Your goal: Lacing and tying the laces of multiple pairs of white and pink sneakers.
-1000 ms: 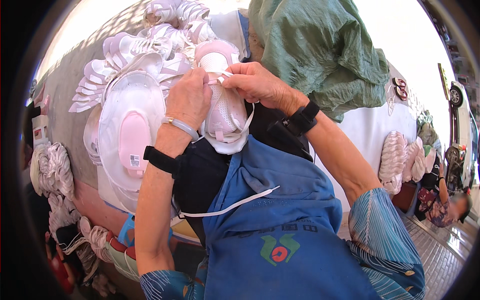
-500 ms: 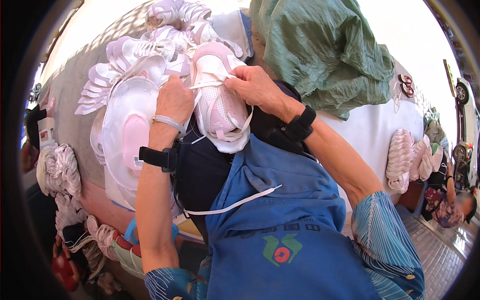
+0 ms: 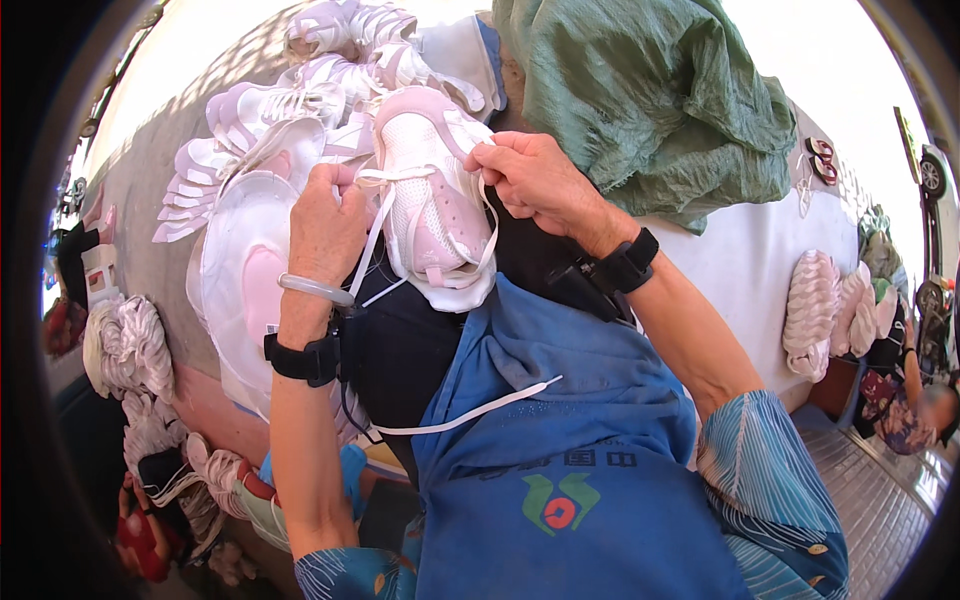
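Note:
A pink and white sneaker [image 3: 433, 130] rests on my lap, toe pointing away from me. A white shoelace [image 3: 405, 172] crosses its front, with loose lengths hanging on both sides. At the shoe's left edge, my left hand [image 3: 328, 225] is closed, thumb and finger pinching the lace. My right hand [image 3: 535, 180] is closed at the right edge, also pinching lace; its fingertips partly hide the grip. Across my blue apron [image 3: 570, 400] lies another white lace end [image 3: 490, 412].
To the left stands a clear plastic tub [image 3: 215, 270] with a pink insole [image 3: 265, 290]. Several sneaker uppers [image 3: 260, 110] are piled beyond it. A green sack [image 3: 650, 110] sits at the far right. Bundled laces [image 3: 130, 345] lie left; another person [image 3: 905, 400] is at the right edge.
My hands have moved apart: the left went left and slightly down, the right a little right. The lace between them is drawn across the shoe, and the hanging left length is more visible.

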`<state>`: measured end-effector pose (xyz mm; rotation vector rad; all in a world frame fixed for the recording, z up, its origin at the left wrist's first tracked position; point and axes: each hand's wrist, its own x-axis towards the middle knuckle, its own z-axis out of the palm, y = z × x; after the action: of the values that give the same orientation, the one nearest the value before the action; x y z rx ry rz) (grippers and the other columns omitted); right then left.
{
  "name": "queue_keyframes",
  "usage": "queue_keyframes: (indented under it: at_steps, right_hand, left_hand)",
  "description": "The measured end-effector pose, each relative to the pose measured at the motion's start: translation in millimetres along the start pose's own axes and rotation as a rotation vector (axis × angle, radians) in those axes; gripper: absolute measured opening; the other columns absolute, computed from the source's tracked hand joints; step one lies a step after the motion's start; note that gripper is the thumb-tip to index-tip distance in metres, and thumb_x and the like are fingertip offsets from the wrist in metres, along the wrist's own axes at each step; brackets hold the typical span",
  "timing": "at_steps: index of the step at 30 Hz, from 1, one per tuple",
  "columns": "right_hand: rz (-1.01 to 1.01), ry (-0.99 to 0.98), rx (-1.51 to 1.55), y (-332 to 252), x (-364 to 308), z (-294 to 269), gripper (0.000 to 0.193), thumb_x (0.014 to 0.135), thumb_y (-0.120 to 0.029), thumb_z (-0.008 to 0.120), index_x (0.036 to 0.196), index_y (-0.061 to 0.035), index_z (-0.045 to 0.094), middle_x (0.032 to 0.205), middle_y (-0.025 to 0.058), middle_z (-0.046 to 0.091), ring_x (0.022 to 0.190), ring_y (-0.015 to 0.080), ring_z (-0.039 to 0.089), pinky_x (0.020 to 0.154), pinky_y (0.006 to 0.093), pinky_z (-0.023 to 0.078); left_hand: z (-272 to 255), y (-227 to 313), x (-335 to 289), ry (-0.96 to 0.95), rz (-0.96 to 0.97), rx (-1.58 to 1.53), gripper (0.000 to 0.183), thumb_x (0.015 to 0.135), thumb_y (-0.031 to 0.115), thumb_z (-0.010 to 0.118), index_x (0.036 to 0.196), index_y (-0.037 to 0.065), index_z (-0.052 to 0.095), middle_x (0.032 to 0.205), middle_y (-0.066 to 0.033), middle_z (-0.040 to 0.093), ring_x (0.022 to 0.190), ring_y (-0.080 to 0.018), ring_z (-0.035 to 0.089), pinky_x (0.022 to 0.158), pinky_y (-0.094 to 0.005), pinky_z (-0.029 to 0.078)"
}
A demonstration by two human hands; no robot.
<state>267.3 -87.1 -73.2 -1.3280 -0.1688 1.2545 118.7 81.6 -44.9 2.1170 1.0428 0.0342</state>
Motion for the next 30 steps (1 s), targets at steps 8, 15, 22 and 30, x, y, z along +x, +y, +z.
queue_keyframes:
  at_steps: [8, 15, 22, 30]
  right_hand:
    - [-0.052, -0.044, -0.177, 13, -22, -26, 0.020, 0.084, -0.019, 0.063, 0.087, 0.0004, 0.062, 0.059, -0.0063, 0.042, 0.047, 0.0014, 0.035, 0.040, 0.0200, 0.026]
    - [-0.431, -0.036, -0.943, 13, -18, 5, 0.037, 0.077, -0.026, 0.062, 0.102, 0.0018, 0.062, 0.071, 0.0204, 0.060, 0.066, 0.0299, 0.061, 0.063, 0.0363, 0.047]
    - [-0.272, -0.117, -0.590, 8, -10, -8, 0.023, 0.088, -0.022, 0.059, 0.092, -0.0002, 0.065, 0.064, -0.0046, 0.052, 0.063, 0.0039, 0.044, 0.055, 0.0219, 0.037]
    - [-0.170, 0.026, -0.141, 17, -9, -11, 0.025, 0.089, -0.023, 0.057, 0.092, -0.0001, 0.065, 0.070, -0.0053, 0.054, 0.061, 0.0018, 0.044, 0.053, 0.0188, 0.037]
  left_hand:
    - [-6, -19, -9, 0.009, 0.152, 0.089, 0.024, 0.087, 0.010, 0.048, 0.107, -0.002, 0.053, 0.081, -0.0075, 0.060, 0.068, -0.0135, 0.061, 0.060, -0.0265, 0.052]
    - [-13, -23, -14, -0.164, 0.145, 0.021, 0.018, 0.087, 0.015, 0.055, 0.095, -0.001, 0.058, 0.071, -0.0068, 0.059, 0.061, -0.0122, 0.054, 0.057, -0.0261, 0.045]
    - [-10, -11, -22, -0.197, 0.159, 0.189, 0.024, 0.085, 0.023, 0.059, 0.090, 0.000, 0.059, 0.074, -0.0177, 0.062, 0.068, -0.0314, 0.060, 0.064, -0.0384, 0.045]
    - [-8, -25, -21, -0.256, 0.182, 0.056, 0.017, 0.086, 0.014, 0.059, 0.092, -0.002, 0.059, 0.068, -0.0052, 0.057, 0.061, -0.0120, 0.055, 0.057, -0.0256, 0.044]
